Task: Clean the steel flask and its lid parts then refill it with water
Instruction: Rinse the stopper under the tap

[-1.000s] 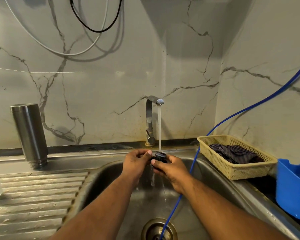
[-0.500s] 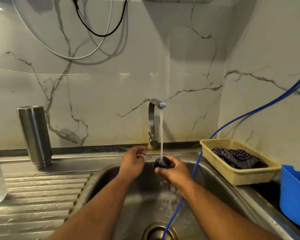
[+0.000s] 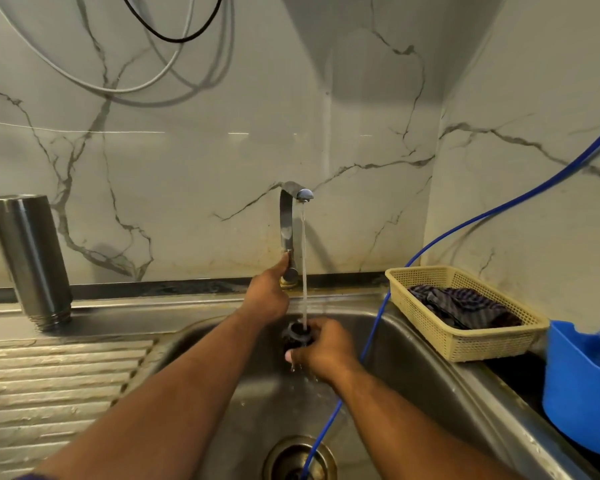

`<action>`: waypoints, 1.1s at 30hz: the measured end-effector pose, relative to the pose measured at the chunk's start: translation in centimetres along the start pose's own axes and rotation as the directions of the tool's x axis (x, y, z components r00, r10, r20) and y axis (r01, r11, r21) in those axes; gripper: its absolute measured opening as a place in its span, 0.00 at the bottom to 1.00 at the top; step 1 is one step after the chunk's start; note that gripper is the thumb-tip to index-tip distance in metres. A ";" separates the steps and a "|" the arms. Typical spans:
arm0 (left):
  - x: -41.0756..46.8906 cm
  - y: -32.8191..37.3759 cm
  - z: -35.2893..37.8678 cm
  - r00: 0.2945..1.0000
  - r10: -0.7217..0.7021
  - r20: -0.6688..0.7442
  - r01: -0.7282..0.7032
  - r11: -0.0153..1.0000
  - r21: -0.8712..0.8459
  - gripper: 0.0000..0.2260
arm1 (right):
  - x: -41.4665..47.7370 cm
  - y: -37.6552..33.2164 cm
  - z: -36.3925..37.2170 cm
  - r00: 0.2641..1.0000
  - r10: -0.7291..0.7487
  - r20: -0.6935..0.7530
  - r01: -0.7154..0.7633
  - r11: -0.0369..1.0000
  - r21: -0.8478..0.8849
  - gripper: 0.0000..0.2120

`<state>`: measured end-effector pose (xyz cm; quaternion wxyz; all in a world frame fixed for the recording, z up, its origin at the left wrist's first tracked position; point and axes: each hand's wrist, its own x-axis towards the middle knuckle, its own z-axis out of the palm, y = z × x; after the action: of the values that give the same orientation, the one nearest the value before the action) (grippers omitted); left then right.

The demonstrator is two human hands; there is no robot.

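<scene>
Left hand (image 3: 267, 296): raised to the foot of the tap (image 3: 286, 223), back of the hand toward me. One digit stretches up against the lever (image 3: 289, 263) and the rest curl under. I cannot tell whether I am pinching the lever or only pressing it.
Right hand (image 3: 326, 351): over the basin, fingers and thumb curled round the black lid part (image 3: 297, 336), gripping it from the right side. Drops hang from my knuckles.
Lid part: open side up, directly under the spout, above the sink (image 3: 430, 362) and clear of its floor.
Water (image 3: 304, 265): a thin straight stream from the spout, landing in the top of the lid part.
Steel flask (image 3: 30, 258): well apart from my hands, on the steel ledge at far left. It stands upside down, threaded mouth on the ledge, leaning slightly in this wide view.
Drainboard (image 3: 56, 382): ridged steel, in front of the flask, left of the basin.
Blue hose (image 3: 371, 334): comes from the upper right, passes behind my right forearm and ends in the drain (image 3: 284, 455).
Basket (image 3: 471, 344): yellow mesh, on the right rim of the sink, with a dark striped cloth (image 3: 465, 306) bunched inside.
Blue container (image 3: 582, 403): just right of the basket, cut off by the frame edge.
Wall: marble-look panels, with white and black cables (image 3: 118, 88) looping across the top.
</scene>
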<state>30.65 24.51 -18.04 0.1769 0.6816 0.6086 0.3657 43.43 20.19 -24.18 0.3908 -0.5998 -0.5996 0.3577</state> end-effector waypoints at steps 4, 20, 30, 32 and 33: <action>-1.0 0.6 -1.3 0.997 0.026 0.066 -0.035 0.990 0.138 0.37 | 0.1 0.4 0.1 1.000 0.006 0.022 -0.005 0.999 -0.035 0.29; -16.3 -5.1 -9.7 0.997 0.053 0.057 -0.068 0.950 0.305 0.22 | -5.1 -5.4 -0.3 0.943 -0.302 0.140 0.313 0.947 -0.066 0.24; -14.8 -6.4 -10.8 0.992 0.050 0.118 -0.075 0.971 0.225 0.20 | -2.6 -4.6 0.4 0.974 -0.225 0.022 0.223 0.972 0.078 0.32; -14.6 -6.5 -10.8 0.992 0.054 0.117 -0.080 0.972 0.221 0.20 | -2.3 -4.6 0.1 0.970 -0.242 0.010 0.242 0.969 0.058 0.32; -14.5 -6.6 -10.9 0.992 0.051 0.116 -0.075 0.975 0.210 0.20 | -2.3 -5.1 -0.2 0.965 -0.261 -0.012 0.261 0.963 0.070 0.30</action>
<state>18.38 9.66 -19.44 0.1238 0.7347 0.6118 0.2655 41.30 17.76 -19.65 0.4566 -0.5017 -0.6597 0.3234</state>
